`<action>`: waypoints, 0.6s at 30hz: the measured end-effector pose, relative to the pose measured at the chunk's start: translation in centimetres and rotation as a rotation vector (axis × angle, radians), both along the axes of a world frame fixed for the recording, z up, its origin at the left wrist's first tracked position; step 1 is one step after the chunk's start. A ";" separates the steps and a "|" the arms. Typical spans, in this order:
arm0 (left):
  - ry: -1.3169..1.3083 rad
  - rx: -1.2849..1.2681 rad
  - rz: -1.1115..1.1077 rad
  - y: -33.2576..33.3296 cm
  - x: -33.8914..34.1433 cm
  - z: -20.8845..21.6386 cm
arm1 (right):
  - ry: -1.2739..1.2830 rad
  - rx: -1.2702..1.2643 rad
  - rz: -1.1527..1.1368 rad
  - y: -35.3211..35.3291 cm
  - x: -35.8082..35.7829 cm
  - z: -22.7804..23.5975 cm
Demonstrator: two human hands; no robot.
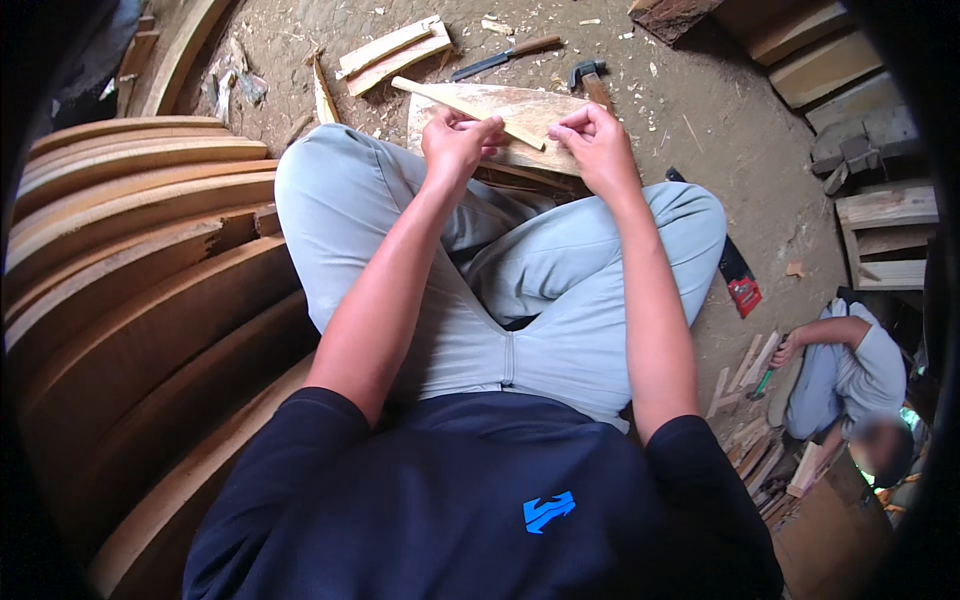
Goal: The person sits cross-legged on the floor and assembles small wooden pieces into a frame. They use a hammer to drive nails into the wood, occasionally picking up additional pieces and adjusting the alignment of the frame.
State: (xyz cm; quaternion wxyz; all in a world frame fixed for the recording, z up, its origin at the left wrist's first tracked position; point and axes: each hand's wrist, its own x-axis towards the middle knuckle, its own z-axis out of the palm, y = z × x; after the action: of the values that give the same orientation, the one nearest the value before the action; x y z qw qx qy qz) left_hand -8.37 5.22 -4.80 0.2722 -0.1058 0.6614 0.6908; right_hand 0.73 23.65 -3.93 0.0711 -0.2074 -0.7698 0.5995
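Evidently the wooden stick (440,101) is already a slim strip; whether it's finished, I can't tell. My left hand (455,142) pinches it at twelve o'clock, over the board (490,95); my right hand (598,146), fingers nearly together, hovers beside its four-o'clock end, contents unclear.

Stick (440,101) at 12 o'clock: pale yellow. Floor (745,150) dull grey-brown, flecked cream. Trousers (345,200) plain light grey; shirt (420,500) at 6 o'clock near-black navy, bright blue emblem (549,511); saw (738,270) at 3 o'clock blackish, red-ended.
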 end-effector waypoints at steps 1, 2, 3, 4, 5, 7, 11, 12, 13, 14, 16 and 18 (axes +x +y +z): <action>-0.007 0.019 0.001 0.0 0.1 0.0 | -0.027 0.081 0.039 -0.1 0.1 0.3; -0.014 0.038 0.001 0.1 0.2 0.0 | -0.009 0.103 0.042 -0.5 0.3 0.6; -0.017 0.053 0.000 0.0 0.1 0.1 | 0.013 0.122 0.043 -1.1 0.3 0.8; 0.021 0.050 -0.008 0.0 0.1 0.1 | 0.035 0.140 0.044 -1.5 0.2 0.8; 0.058 0.045 -0.016 0.2 0.1 0.2 | 0.083 0.069 0.060 -1.7 0.1 0.3; 0.115 0.070 -0.016 0.4 0.3 0.2 | 0.056 0.069 0.041 -2.0 -0.4 0.8; 0.163 0.216 -0.021 0.6 0.7 0.5 | 0.055 0.194 0.066 -0.8 -0.8 -0.2; 0.145 0.220 -0.032 0.5 0.7 0.7 | 0.117 0.245 0.096 -0.8 -0.9 -0.5; 0.127 0.224 -0.044 0.5 0.7 1.0 | 0.180 0.297 0.126 -0.8 -0.9 -0.8; 0.108 0.228 -0.057 0.5 0.7 1.2 | 0.064 0.233 0.186 -0.5 -0.6 -1.0; 0.083 0.227 -0.096 0.2 0.4 1.3 | -0.164 0.099 0.313 -1.0 -0.3 0.6; 0.111 0.249 -0.061 0.0 -0.1 0.9 | -0.170 0.251 0.315 -1.1 -0.6 1.5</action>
State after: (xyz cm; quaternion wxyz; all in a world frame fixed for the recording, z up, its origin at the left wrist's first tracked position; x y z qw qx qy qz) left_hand -8.46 5.22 -3.91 0.2673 -0.0128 0.5876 0.7636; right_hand 0.14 22.55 -2.48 -0.0633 -0.1242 -0.8645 0.4830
